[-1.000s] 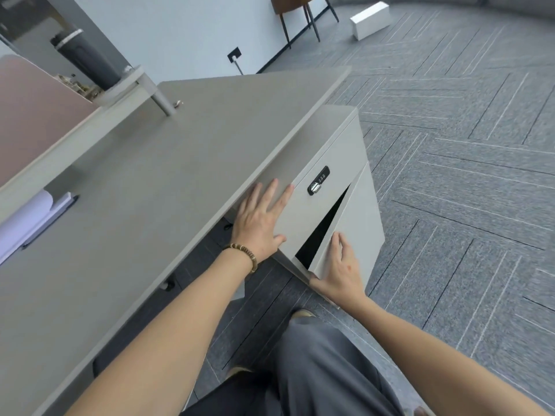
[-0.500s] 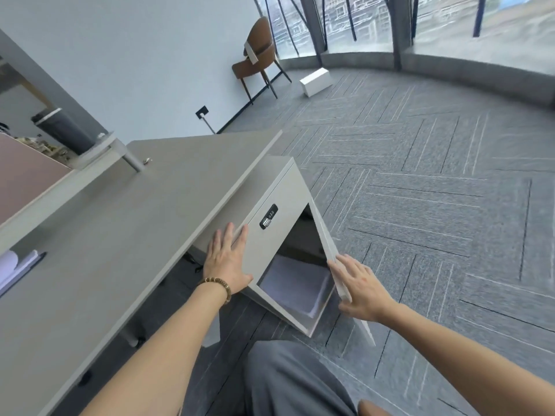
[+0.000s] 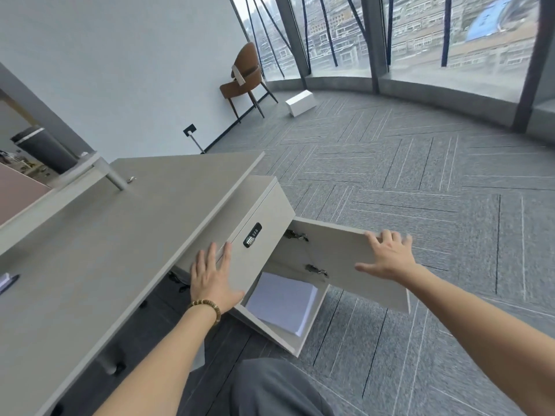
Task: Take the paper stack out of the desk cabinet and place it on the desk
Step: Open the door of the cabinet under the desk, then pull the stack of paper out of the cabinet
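Observation:
A white paper stack (image 3: 280, 301) lies flat on the floor of the grey desk cabinet (image 3: 264, 205), which stands under the right end of the desk (image 3: 114, 250). The cabinet door (image 3: 339, 259) is swung wide to the right, its hinges showing. My left hand (image 3: 211, 280) rests flat, fingers spread, on the cabinet's upper front panel beside a black combination lock (image 3: 252, 235). My right hand (image 3: 387, 255) presses on the door's outer edge, fingers over its top rim. Neither hand touches the paper.
A dark pen (image 3: 9, 282) and paper edge lie at the desk's left edge. A raised shelf (image 3: 60, 181) with a dark tumbler (image 3: 45, 148) runs along the back. A brown chair (image 3: 244, 79) and white box (image 3: 300, 102) stand by the far windows. Grey carpet lies to the right.
The cabinet door went from barely ajar to wide open, pulled rightward by my right hand. The paper stack inside came into sight. My left hand stayed on the cabinet front.

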A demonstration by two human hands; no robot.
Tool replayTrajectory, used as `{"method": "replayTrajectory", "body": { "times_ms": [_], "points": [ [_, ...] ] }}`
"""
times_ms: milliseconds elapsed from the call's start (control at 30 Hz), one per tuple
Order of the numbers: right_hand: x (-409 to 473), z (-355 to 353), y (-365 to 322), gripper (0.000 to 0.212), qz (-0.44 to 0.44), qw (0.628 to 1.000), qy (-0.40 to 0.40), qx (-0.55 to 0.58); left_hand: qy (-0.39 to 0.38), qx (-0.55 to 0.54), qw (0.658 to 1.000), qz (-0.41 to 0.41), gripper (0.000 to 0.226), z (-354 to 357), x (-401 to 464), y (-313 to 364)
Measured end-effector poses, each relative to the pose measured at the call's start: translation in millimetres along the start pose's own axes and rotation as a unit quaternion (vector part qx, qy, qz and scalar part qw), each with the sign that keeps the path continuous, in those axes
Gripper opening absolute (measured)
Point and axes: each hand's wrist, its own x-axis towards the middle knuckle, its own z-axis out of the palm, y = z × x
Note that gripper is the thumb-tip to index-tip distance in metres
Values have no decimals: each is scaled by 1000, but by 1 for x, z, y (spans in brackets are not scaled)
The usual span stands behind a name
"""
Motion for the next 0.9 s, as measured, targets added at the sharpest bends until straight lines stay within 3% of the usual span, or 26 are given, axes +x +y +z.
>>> {"method": "replayTrajectory", "body": {
  "times_ms": [233, 500, 733, 900],
  "points": [
    [21, -3, -16, 120, 19, 999, -34, -20, 35, 9, 999, -6, 113, 11, 2, 2],
    [20, -13, -38, 101, 16, 997, -66, 28, 3, -45, 999, -19, 65, 3, -2, 10],
    [-3, -34, -63, 88, -39, 989, -82, 114, 8, -165, 986, 15, 48, -11, -26, 34],
    [-2, -40, -78, 78, -75, 987, -83, 113, -77, -218, 972, 38, 51, -3, -28, 64]
  ]
}}
